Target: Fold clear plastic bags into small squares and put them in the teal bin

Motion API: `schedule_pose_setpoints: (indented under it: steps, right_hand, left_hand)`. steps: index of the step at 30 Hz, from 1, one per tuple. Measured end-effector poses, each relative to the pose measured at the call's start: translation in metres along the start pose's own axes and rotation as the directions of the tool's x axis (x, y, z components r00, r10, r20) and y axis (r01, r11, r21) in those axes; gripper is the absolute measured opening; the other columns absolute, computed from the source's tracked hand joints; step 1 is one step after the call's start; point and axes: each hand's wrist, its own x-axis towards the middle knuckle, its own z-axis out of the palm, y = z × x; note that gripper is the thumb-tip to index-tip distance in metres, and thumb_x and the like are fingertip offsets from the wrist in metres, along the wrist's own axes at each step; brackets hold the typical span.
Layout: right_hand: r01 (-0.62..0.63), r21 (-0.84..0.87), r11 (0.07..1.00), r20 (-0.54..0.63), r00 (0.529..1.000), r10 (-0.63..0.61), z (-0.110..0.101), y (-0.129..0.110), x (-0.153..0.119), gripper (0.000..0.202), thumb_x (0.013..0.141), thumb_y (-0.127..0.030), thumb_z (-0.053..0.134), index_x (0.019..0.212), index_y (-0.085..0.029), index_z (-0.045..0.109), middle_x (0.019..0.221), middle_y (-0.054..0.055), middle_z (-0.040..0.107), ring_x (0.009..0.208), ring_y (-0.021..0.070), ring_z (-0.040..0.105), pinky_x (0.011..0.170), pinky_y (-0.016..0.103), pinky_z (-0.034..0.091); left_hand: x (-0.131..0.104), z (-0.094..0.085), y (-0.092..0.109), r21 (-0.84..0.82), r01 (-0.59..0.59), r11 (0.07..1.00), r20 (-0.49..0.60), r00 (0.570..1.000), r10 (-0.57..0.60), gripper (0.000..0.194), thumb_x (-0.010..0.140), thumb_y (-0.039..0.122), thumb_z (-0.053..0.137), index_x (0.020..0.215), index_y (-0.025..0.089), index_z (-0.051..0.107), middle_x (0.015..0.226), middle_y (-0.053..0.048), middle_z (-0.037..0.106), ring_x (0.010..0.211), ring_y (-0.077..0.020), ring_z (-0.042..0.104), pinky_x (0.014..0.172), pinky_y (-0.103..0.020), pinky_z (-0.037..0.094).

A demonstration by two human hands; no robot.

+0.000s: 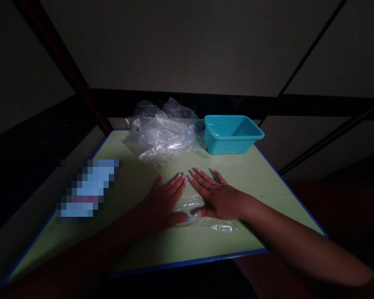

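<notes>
A clear plastic bag (pixel 191 202) lies flat on the light green table (pixel 137 257), its crinkled edge showing below my right hand. My left hand (pixel 165 203) rests palm down on the bag's left part, fingers stretched out. My right hand (pixel 222 199) presses flat on its right part, fingers spread. The fingertips and thumbs of both hands nearly meet in the middle. Neither hand grips anything. Parts of the bag are hidden under the hands.
A heap of crumpled clear plastic bags (pixel 165 137) sits at the back of the table. Right of it stands a turquoise bin (pixel 232 143). A pixelated, phone-like object (pixel 92 187) lies near the left edge. A pale wall (pixel 180 45) rises behind.
</notes>
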Motion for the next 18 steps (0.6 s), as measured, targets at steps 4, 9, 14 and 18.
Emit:
schedule_pose_setpoints:
  steps: [4, 9, 14, 18]
  right_hand:
    - [0.014, -0.003, 1.0, -0.026, 1.0, -0.015, 0.001, 0.003, -0.002, 0.093, 0.088, -0.063, 0.049, 0.154, -0.015, 0.005, 0.158, 0.016, -0.001, 0.146, 0.0327, -0.003, 0.112, 0.063, 0.0]
    - [0.017, -0.001, 1.0, -0.066, 0.998, -0.017, 0.001, 0.006, -0.002, 0.091, 0.091, -0.063, 0.044, 0.154, -0.014, 0.001, 0.158, 0.015, -0.004, 0.146, 0.0315, -0.003, 0.112, 0.063, 0.0]
    - [0.055, 0.008, 0.998, -0.069, 0.996, -0.054, 0.005, 0.0, -0.002, 0.093, 0.091, -0.062, 0.046, 0.153, -0.012, -0.001, 0.157, 0.016, -0.001, 0.147, 0.0295, -0.001, 0.113, 0.06, -0.005]
    - [0.069, 0.017, 0.998, -0.016, 0.998, -0.068, 0.006, -0.005, -0.001, 0.092, 0.091, -0.059, 0.048, 0.153, -0.011, 0.0, 0.157, 0.017, 0.0, 0.147, 0.0273, 0.001, 0.113, 0.059, -0.007]
  left_hand:
    - [-0.001, 0.002, -0.006, 0.004, 0.007, 1.0, 0.003, 1.0, -0.007, 0.086, 0.09, 0.069, 0.03, 0.153, 0.011, 0.017, 0.156, -0.02, 0.021, 0.146, -0.0322, 0.019, 0.113, -0.059, 0.011]
    - [-0.003, -0.002, -0.01, 0.018, 0.032, 0.999, -0.084, 0.996, -0.031, 0.081, 0.092, 0.066, 0.028, 0.152, 0.011, 0.021, 0.155, -0.02, 0.025, 0.145, -0.0331, 0.02, 0.112, -0.06, 0.013]
    - [-0.005, -0.005, -0.011, -0.016, 0.04, 0.999, -0.07, 0.997, -0.041, 0.088, 0.089, 0.071, 0.03, 0.152, 0.011, 0.02, 0.156, -0.02, 0.023, 0.145, -0.0326, 0.022, 0.113, -0.057, 0.012]
    - [-0.005, -0.008, -0.009, -0.036, 0.088, 0.995, 0.033, 0.996, -0.087, 0.09, 0.088, 0.071, 0.034, 0.152, 0.009, 0.02, 0.156, -0.021, 0.019, 0.145, -0.0331, 0.019, 0.111, -0.061, 0.016]
